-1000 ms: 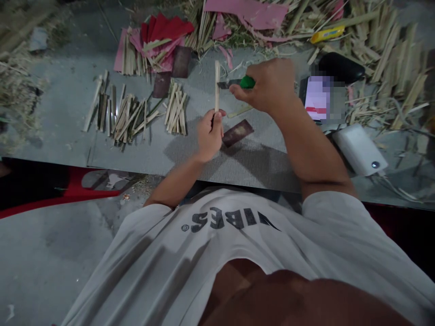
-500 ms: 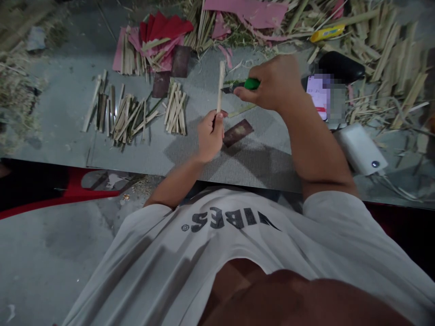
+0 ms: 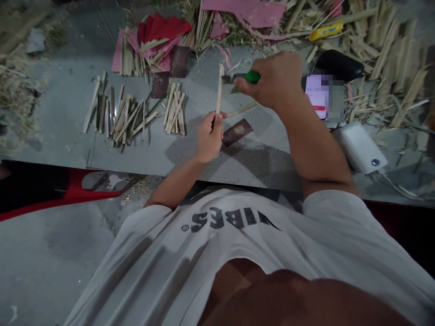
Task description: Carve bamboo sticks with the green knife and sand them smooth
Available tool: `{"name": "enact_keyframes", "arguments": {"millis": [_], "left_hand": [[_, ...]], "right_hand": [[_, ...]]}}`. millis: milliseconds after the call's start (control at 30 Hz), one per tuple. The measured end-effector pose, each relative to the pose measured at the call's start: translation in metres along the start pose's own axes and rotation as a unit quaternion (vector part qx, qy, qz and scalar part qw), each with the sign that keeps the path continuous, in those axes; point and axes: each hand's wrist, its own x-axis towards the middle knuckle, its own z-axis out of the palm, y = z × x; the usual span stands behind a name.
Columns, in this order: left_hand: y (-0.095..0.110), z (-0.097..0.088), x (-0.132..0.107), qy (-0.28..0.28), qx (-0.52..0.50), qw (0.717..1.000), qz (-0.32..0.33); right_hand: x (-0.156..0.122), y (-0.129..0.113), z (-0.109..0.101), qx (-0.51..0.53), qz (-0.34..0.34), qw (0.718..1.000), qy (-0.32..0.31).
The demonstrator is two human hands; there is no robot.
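My left hand (image 3: 208, 136) is closed round the lower end of a pale bamboo stick (image 3: 219, 88), which points away from me over the grey mat (image 3: 149, 149). My right hand (image 3: 273, 79) is closed on a green-handled knife (image 3: 246, 77). The knife's dark blade meets the stick near its far tip. A dark brown card (image 3: 238, 132) lies flat on the mat just right of my left hand.
Cut bamboo sticks (image 3: 131, 115) lie in rows at the left, a smaller bundle (image 3: 176, 108) beside them. Red and pink paper (image 3: 159, 34) is piled behind. A phone (image 3: 319, 96), a white power bank (image 3: 360, 148) and bamboo scraps (image 3: 384, 50) fill the right.
The knife has slid along the stick away from me, from about mid-length to near the far tip. My right hand moved up with it; the left hand stayed in place.
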Motion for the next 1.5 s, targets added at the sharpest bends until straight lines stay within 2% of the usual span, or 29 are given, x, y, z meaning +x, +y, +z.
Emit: {"name": "enact_keyframes", "arguments": {"millis": [67, 200, 367, 533, 633, 733, 900, 1067, 1233, 1433, 1500], "left_hand": [[0.0, 0.0, -0.001, 0.001, -0.002, 1.0, 0.003], [-0.001, -0.001, -0.001, -0.011, 0.001, 1.0, -0.005], [-0.001, -0.002, 0.003, -0.01, 0.021, 1.0, -0.022], [0.004, -0.002, 0.004, -0.008, 0.016, 0.999, -0.044], [0.005, -0.002, 0.002, -0.013, 0.009, 0.998, -0.058], [0.004, -0.003, 0.002, -0.025, -0.005, 0.999, -0.048], [0.002, -0.004, 0.003, -0.029, 0.005, 0.998, -0.052], [0.003, -0.001, 0.002, -0.021, -0.004, 0.998, -0.052], [0.006, 0.0, 0.002, -0.024, -0.006, 0.998, -0.063], [0.004, -0.001, 0.002, -0.035, -0.031, 0.997, -0.054], [0.004, -0.001, 0.002, -0.041, -0.026, 0.997, -0.054]], "right_hand": [[-0.001, -0.001, -0.003, -0.005, 0.006, 1.0, -0.001], [-0.003, -0.003, -0.007, -0.005, -0.038, 0.998, -0.05], [-0.003, -0.011, -0.006, -0.005, 0.02, 0.999, -0.044], [-0.004, -0.013, -0.003, 0.046, 0.051, 0.997, -0.041], [-0.005, -0.011, -0.005, 0.04, 0.069, 0.996, -0.028], [-0.006, -0.008, -0.008, 0.024, 0.044, 0.998, -0.028], [-0.005, -0.007, -0.006, 0.017, -0.022, 0.997, -0.068], [0.0, -0.002, 0.0, 0.07, 0.044, 0.996, -0.032], [-0.001, 0.002, 0.002, 0.076, 0.075, 0.994, -0.006], [0.0, 0.006, 0.005, 0.073, 0.021, 0.996, -0.036], [0.001, 0.006, 0.006, 0.065, 0.035, 0.997, -0.023]]}}
